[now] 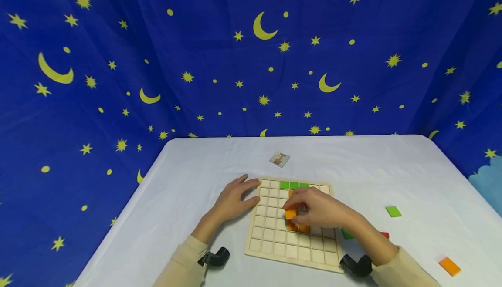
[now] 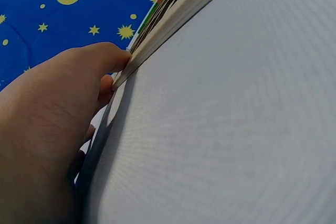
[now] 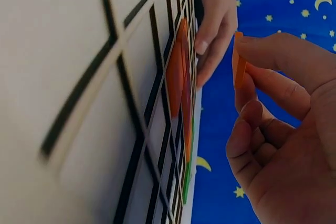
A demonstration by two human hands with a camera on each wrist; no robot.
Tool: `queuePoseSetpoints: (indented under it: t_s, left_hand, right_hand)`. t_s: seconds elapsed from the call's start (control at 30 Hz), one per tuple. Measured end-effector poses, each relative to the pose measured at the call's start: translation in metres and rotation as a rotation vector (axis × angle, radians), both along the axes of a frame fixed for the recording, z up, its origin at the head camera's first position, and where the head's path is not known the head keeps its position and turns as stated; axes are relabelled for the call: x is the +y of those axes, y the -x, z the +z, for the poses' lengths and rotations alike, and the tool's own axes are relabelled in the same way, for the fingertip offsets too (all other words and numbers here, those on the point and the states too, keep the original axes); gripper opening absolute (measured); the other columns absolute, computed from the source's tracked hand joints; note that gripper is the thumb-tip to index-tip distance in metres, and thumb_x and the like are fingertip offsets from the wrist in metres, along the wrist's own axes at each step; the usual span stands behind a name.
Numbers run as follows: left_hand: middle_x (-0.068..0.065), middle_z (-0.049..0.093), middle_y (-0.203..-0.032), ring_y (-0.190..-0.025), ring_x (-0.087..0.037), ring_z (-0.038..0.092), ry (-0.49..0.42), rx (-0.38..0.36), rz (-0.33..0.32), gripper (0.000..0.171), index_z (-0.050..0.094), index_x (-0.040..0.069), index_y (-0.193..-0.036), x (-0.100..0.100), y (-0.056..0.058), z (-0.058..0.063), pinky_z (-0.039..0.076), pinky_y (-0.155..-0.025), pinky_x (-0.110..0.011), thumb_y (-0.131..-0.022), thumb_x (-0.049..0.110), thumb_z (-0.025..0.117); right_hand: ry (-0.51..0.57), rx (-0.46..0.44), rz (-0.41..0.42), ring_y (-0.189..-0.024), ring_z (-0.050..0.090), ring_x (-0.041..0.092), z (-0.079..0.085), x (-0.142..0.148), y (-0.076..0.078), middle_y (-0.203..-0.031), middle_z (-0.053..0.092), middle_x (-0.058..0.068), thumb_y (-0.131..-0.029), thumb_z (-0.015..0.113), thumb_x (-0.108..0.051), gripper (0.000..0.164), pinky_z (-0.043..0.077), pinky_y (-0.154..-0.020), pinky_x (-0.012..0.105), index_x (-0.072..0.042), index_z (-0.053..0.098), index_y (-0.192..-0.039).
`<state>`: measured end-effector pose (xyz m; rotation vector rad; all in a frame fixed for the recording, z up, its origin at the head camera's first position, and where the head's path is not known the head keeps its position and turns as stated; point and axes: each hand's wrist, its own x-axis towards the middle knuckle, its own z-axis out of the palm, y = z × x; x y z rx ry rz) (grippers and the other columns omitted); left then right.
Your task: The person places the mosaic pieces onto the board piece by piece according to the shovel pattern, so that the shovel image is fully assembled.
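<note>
A wooden grid board (image 1: 268,235) lies on the table with square cells. My right hand (image 1: 319,208) is over it and pinches an orange tile (image 3: 240,61) between thumb and fingers, held apart from the board. Below that hand, more orange tiles (image 1: 304,228) sit in cells, partly hidden. A row of green tiles (image 1: 294,185) fills cells along the far edge. My left hand (image 1: 233,200) rests at the board's left side, its fingers extended and touching the edge. In the left wrist view the thumb (image 2: 113,56) lies against the wooden rim.
A small patterned card (image 1: 279,159) lies beyond the board. To the right are a loose green tile (image 1: 393,211) and an orange tile (image 1: 449,266). Another green tile (image 1: 347,234) and a red piece (image 1: 385,235) show beside my right forearm. Blue star-patterned cloth (image 1: 219,52) surrounds the table.
</note>
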<state>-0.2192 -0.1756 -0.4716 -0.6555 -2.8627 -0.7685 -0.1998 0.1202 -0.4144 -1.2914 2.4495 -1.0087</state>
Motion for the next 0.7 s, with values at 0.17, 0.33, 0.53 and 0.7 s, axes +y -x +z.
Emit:
queuePoseSetpoints:
  t_s: [0.17, 0.33, 0.53, 0.7]
  left_hand:
    - [0.012, 0.049, -0.140, -0.139, -0.022, 0.030, -0.003, -0.009, 0.000, 0.052, 0.056, 0.028, -0.136, 0.000, -0.001, 0.000, 0.029, -0.106, -0.053, -0.090, 0.052, 0.060]
    - [0.013, 0.049, -0.140, -0.139, -0.022, 0.030, -0.002, -0.004, 0.000, 0.051, 0.056, 0.029, -0.136, 0.000, 0.001, 0.000, 0.029, -0.107, -0.053, -0.090, 0.052, 0.060]
    - [0.013, 0.049, -0.140, -0.139, -0.021, 0.030, 0.004, -0.014, 0.010, 0.051, 0.056, 0.030, -0.136, 0.001, 0.000, 0.001, 0.029, -0.107, -0.053, -0.090, 0.052, 0.059]
    - [0.014, 0.048, -0.141, -0.139, -0.020, 0.029, 0.005, -0.034, 0.027, 0.051, 0.056, 0.030, -0.136, 0.001, -0.001, 0.002, 0.028, -0.108, -0.051, -0.090, 0.050, 0.061]
  right_hand:
    - [-0.012, -0.007, 0.014, -0.077, 0.057, 0.014, -0.003, -0.011, 0.000, -0.097, 0.061, -0.011, -0.084, 0.075, -0.018, 0.023, 0.050, -0.066, 0.025, -0.016, 0.073, -0.107]
    - [-0.035, -0.022, 0.025, -0.083, 0.056, 0.010, -0.006, -0.018, 0.001, -0.099, 0.062, -0.013, -0.083, 0.076, -0.019, 0.026, 0.049, -0.071, 0.025, -0.017, 0.073, -0.109]
    - [-0.053, -0.033, 0.012, -0.079, 0.057, 0.008, -0.015, -0.023, 0.001, -0.095, 0.063, -0.012, -0.082, 0.077, -0.020, 0.026, 0.049, -0.068, 0.024, -0.017, 0.074, -0.107]
    - [-0.072, -0.059, -0.004, -0.079, 0.057, 0.006, -0.018, -0.024, 0.000, -0.095, 0.062, -0.012, -0.081, 0.077, -0.021, 0.026, 0.049, -0.069, 0.024, -0.018, 0.073, -0.107]
